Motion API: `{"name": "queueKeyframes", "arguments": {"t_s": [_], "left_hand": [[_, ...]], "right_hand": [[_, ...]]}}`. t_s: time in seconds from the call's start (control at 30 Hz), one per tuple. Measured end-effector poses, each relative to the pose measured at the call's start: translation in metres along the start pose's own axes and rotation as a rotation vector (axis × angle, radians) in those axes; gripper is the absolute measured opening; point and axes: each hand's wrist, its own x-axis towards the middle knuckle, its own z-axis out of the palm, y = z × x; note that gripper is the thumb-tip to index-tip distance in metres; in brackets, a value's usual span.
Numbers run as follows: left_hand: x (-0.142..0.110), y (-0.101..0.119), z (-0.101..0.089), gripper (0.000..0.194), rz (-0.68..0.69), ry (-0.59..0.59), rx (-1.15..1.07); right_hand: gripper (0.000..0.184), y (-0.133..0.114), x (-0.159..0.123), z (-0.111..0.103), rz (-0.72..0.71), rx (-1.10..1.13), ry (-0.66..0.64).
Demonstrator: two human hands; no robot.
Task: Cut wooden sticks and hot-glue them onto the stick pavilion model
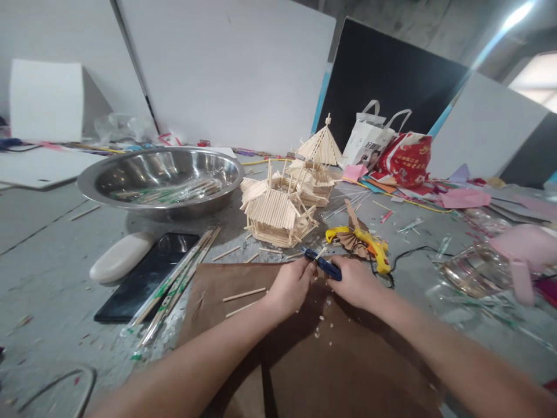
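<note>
1. Right grip [351, 281]: clasped around a blue hand tool [329, 267], which points toward the left grip [290, 285].
2. Left grip: bunched at the tool's tip (whether it holds anything, I cannot tell).
3. Beyond both grips: a stick-built model [277, 212].
4. Just beyond the right grip: a yellow glue gun [379, 253].
5. Left of the left grip: loose sticks [244, 294].

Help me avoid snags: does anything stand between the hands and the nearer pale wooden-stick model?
Nothing tall does. Only short pale wooden sticks lie flat between the left hand and the nearer model. The yellow hot-glue gun lies off to the right, ahead of the right hand, which grips a dark blue tool.
</note>
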Motion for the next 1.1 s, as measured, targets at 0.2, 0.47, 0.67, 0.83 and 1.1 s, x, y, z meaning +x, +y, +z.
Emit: {"name": "queueKeyframes", "arguments": {"t_s": [0.2,0.47,0.67,0.83,1.1], "left_hand": [[0.001,-0.005,0.001,0.025,0.013,0.007,0.043],[0.003,-0.005,0.002,0.024,-0.013,0.057,0.122],[0.002,0.0,-0.001,0.022,0.028,0.137,0.267],[0.003,0.008,-0.006,0.026,0.074,0.06,0.085],[0.002,0.012,-0.01,0.027,0.027,-0.161,-0.18]], "right_hand": [[0.022,0.0,0.005,-0.001,0.002,-0.075,-0.013],[0.02,0.006,0.011,-0.005,-0.088,0.135,-0.105],[0.018,0.004,0.013,-0.012,-0.059,0.201,-0.16],[0.026,-0.001,0.006,-0.019,0.008,0.178,-0.103],[0.019,-0.004,-0.005,-0.027,-0.027,0.18,-0.015]]}}
